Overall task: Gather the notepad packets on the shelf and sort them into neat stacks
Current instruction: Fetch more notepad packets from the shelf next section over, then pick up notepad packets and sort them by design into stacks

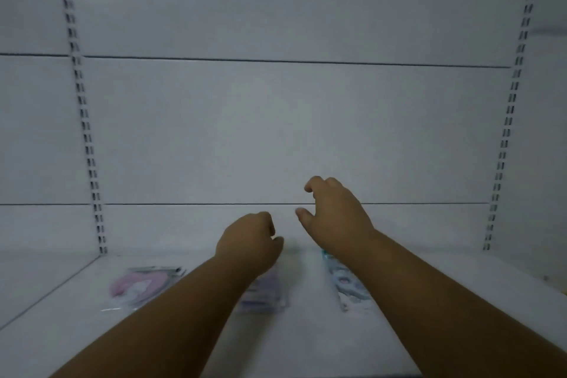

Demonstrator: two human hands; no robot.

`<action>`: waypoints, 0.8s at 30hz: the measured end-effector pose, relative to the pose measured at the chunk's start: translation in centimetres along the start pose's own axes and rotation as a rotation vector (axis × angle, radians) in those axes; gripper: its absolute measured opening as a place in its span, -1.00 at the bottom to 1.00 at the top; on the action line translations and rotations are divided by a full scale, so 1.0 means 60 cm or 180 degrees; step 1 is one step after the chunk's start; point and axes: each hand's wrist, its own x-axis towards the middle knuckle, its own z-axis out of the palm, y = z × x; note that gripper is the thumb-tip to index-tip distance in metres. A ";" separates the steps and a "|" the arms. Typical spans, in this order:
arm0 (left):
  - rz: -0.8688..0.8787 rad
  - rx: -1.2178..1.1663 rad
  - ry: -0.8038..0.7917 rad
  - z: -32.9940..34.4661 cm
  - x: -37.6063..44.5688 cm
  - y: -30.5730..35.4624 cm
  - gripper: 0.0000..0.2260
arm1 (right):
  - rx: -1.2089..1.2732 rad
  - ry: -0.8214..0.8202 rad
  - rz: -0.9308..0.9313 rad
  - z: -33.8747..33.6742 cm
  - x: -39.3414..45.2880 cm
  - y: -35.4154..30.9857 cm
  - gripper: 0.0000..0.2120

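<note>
Both bare hands are held out over the white shelf, above the packets and in front of the back panel. The left hand is curled loosely into a half-closed grip, fingers bent toward the thumb, and nothing is seen held in it. The right hand is raised slightly higher, its grip spread with fingers and thumb apart, and nothing is held. 3 notepad packets lie flat on the shelf, apart from each other: a pink packet at the left, a purple packet partly hidden under the left forearm, and a blue packet partly hidden under the right forearm. Neither hand can be seen touching a packet.
</note>
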 end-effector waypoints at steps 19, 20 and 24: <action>-0.1485 0.1021 0.0697 -0.498 -0.430 -0.753 -0.77 | 0.0763 -0.0836 -0.1545 0.311 0.001 -0.952 -0.49; -0.1505 0.1039 0.0709 -0.507 -0.433 -0.782 -0.77 | 0.0762 -0.0865 -0.1597 0.333 0.005 -0.981 -0.50; -0.1405 0.1178 0.0725 -0.512 -0.423 -0.887 -0.76 | 0.0663 -0.1046 -0.1701 0.425 0.042 -1.061 -0.54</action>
